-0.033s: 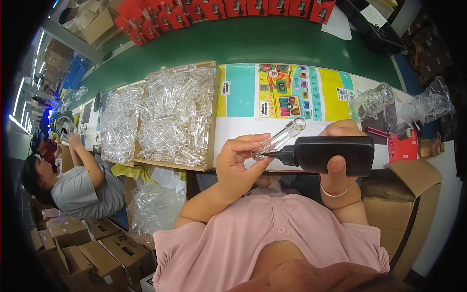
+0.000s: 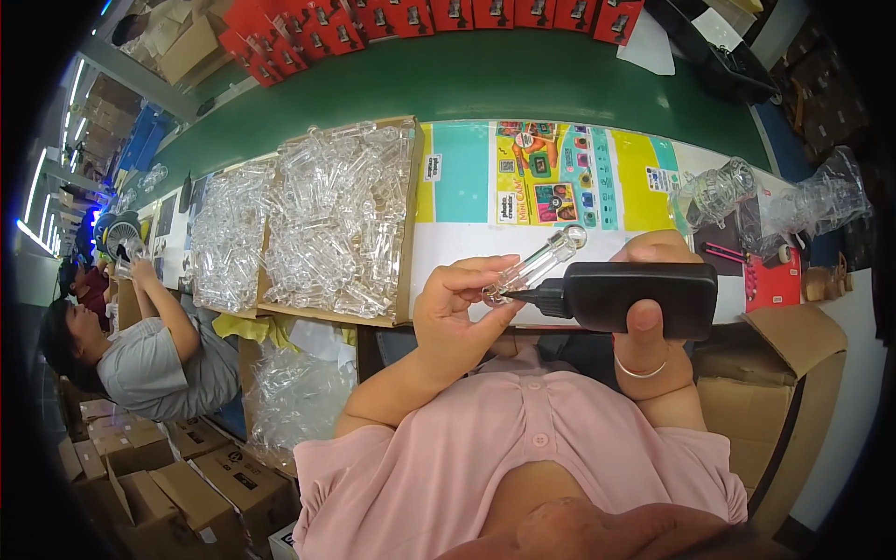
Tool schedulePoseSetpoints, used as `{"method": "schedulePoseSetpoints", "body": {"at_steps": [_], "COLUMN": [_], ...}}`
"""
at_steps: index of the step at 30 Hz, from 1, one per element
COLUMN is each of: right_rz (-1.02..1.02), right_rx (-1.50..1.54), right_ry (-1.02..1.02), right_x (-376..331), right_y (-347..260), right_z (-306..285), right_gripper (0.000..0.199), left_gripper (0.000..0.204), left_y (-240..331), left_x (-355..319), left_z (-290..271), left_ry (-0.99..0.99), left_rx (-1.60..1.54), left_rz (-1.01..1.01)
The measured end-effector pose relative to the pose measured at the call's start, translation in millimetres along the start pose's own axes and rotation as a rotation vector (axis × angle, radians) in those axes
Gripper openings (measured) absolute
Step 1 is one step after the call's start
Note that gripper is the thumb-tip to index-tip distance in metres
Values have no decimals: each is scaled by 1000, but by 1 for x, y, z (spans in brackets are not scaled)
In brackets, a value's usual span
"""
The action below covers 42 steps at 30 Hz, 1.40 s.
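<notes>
My left hand (image 2: 464,306) pinches the lower end of a clear plastic tube-shaped piece (image 2: 544,259) between thumb and fingers; a round knob tops its far end, which tilts up to the right. Wrapped in my right hand (image 2: 642,347) is a black squeeze bottle (image 2: 667,291), lying on its side with its pointed nozzle facing left. The nozzle tip is at the near end of the clear piece, by my left fingertips; whether it touches cannot be made out. To the left, many similar clear pieces (image 2: 336,229) fill a shallow cardboard tray (image 2: 409,238).
A second heap of clear pieces (image 2: 229,243) lies further left. Colourful printed sheets (image 2: 457,177) cover the bench. Clear plastic bundles (image 2: 719,194) and a red card (image 2: 773,282) sit at right. Red packages (image 2: 448,14) line the green surface (image 2: 448,79). Another person (image 2: 159,364) works at left.
</notes>
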State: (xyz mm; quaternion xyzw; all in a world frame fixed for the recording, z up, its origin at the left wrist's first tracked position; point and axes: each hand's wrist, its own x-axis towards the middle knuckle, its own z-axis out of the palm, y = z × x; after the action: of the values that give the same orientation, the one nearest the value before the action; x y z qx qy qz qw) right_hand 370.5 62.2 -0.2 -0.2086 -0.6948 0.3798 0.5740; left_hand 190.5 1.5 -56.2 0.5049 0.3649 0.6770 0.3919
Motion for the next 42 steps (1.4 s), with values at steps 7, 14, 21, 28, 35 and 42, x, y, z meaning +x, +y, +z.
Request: {"method": "schedulePoseSetpoints", "body": {"at_steps": [7, 14, 21, 28, 35, 42], "right_rz": [0, 31, 38, 85, 108, 74], "right_rx": [-53, 41, 18, 68, 75, 32], "right_ry": [-35, 16, -32, -14, -73, -117], "right_x": [-3, -6, -5, -4, 0, 5], "right_y": [-5, -3, -6, -10, -10, -9], "right_z": [2, 12, 13, 18, 16, 11], "right_gripper": [35, 34, 35, 34, 32, 30], "left_gripper": [41, 41, 43, 43, 43, 39], "left_y": [-1, 0, 2, 3, 1, 9], "left_x": [-2, -6, -7, -8, -12, -8], "left_z": [-2, -3, -6, -9, -16, -19], "left_ry": [-4, 34, 44, 40, 59, 23], "left_rx": [10, -42, 4, 51, 123, 408], "left_rz": [83, 118, 172, 234, 239, 300]}}
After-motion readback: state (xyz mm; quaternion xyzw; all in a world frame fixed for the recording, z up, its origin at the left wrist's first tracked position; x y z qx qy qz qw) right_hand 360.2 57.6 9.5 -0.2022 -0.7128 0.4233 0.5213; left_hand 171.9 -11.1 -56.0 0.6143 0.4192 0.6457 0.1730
